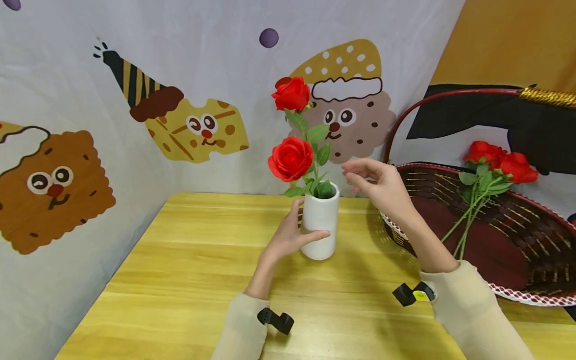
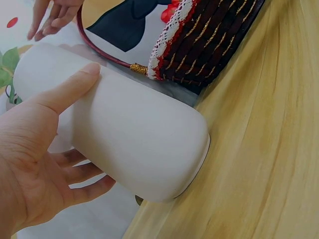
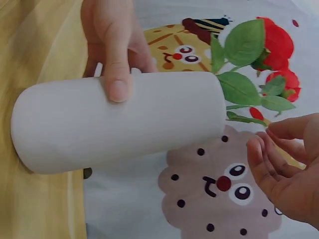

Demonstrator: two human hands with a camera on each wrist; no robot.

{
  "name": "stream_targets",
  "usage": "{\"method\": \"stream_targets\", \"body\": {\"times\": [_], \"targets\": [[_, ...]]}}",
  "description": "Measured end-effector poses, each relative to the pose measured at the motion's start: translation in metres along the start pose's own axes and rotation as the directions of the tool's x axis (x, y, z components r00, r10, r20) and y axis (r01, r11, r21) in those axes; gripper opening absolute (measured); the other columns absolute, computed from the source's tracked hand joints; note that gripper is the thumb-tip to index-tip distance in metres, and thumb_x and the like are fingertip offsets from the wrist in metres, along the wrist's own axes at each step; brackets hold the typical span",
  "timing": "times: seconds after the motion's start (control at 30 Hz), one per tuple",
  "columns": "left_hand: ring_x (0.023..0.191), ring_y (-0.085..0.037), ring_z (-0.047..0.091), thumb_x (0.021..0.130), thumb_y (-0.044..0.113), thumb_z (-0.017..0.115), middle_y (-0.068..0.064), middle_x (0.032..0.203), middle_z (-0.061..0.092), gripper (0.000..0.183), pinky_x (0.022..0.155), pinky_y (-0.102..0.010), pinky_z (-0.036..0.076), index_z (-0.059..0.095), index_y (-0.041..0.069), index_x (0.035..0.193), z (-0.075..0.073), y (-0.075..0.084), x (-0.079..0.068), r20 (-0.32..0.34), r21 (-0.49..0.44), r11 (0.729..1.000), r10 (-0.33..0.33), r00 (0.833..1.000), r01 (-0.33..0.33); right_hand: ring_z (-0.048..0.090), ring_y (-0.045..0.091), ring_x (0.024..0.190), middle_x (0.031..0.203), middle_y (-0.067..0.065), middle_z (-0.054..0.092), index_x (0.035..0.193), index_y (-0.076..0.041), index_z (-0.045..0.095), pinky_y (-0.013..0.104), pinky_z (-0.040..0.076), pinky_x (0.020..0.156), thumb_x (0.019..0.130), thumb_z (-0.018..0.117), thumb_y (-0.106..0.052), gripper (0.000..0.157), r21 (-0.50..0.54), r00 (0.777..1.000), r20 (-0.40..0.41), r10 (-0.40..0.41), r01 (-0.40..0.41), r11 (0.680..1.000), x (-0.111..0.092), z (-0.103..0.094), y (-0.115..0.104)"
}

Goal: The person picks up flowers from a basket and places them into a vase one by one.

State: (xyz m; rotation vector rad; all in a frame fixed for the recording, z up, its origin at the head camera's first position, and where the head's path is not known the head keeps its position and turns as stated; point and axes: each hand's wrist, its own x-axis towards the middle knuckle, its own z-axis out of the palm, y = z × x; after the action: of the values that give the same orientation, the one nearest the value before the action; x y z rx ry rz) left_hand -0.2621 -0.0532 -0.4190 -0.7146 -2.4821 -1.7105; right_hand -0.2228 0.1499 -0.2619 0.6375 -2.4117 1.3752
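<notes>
A white vase stands upright on the wooden table, holding two red artificial roses, the lower rose and the upper rose, with green leaves at its mouth. My left hand grips the vase from its left side; the thumb lies across the front and the fingers reach round behind, as the left wrist view shows. To the right of the vase mouth, my right hand is raised with loosely bent fingers and nothing in them. In the right wrist view its fingertips are right at a leaf tip.
On the right, a dark woven basket with a lace-trimmed rim and an arched handle holds two more red roses. A cloth with cartoon prints hangs behind the table.
</notes>
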Motion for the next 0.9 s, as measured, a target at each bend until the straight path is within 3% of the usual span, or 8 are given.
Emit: {"method": "stream_targets", "body": {"times": [0.23, 0.47, 0.73, 0.9], "targets": [[0.113, -0.015, 0.047, 0.068, 0.046, 0.077, 0.007, 0.124, 0.047, 0.084, 0.092, -0.038, 0.042, 0.025, 0.036, 0.133, 0.001, -0.001, 0.000, -0.004, 0.003, 1.000, -0.011, 1.000, 0.011, 0.060, 0.018, 0.070, 0.103, 0.010, 0.063, 0.112, -0.003, 0.061, 0.023, 0.050, 0.062, 0.091, 0.057, -0.015, 0.024, -0.001, 0.999, -0.035, 0.038, -0.038, 0.999, -0.008, -0.018, 0.005], [0.114, -0.017, 0.047, 0.069, 0.046, 0.077, 0.007, 0.125, 0.047, 0.083, 0.092, -0.037, 0.041, 0.025, 0.035, 0.134, 0.001, 0.000, 0.000, -0.001, 0.002, 1.000, -0.014, 1.000, 0.014, 0.061, 0.017, 0.078, 0.099, 0.005, 0.063, 0.116, -0.006, 0.060, 0.021, 0.051, 0.064, 0.089, 0.060, -0.019, 0.029, 0.080, 0.991, -0.109, 0.077, -0.068, 0.994, -0.006, -0.049, 0.040], [0.114, -0.017, 0.047, 0.070, 0.045, 0.076, 0.007, 0.126, 0.046, 0.083, 0.092, -0.035, 0.041, 0.025, 0.035, 0.134, 0.001, 0.001, 0.000, 0.005, 0.010, 1.000, -0.017, 1.000, 0.017, 0.062, 0.014, 0.075, 0.097, 0.010, 0.063, 0.115, -0.002, 0.061, 0.017, 0.051, 0.063, 0.087, 0.063, -0.014, 0.030, 0.207, 0.966, -0.219, 0.134, -0.088, 0.974, -0.014, -0.083, 0.046], [0.114, -0.016, 0.047, 0.070, 0.044, 0.077, 0.008, 0.126, 0.047, 0.082, 0.091, -0.033, 0.042, 0.025, 0.035, 0.134, 0.000, 0.001, -0.001, 0.002, 0.011, 1.000, -0.020, 1.000, 0.020, 0.064, 0.010, 0.075, 0.098, 0.006, 0.064, 0.116, -0.002, 0.060, 0.016, 0.051, 0.064, 0.086, 0.064, -0.015, 0.033, 0.292, 0.948, -0.244, 0.205, -0.130, 0.948, -0.017, -0.105, 0.054]]}}
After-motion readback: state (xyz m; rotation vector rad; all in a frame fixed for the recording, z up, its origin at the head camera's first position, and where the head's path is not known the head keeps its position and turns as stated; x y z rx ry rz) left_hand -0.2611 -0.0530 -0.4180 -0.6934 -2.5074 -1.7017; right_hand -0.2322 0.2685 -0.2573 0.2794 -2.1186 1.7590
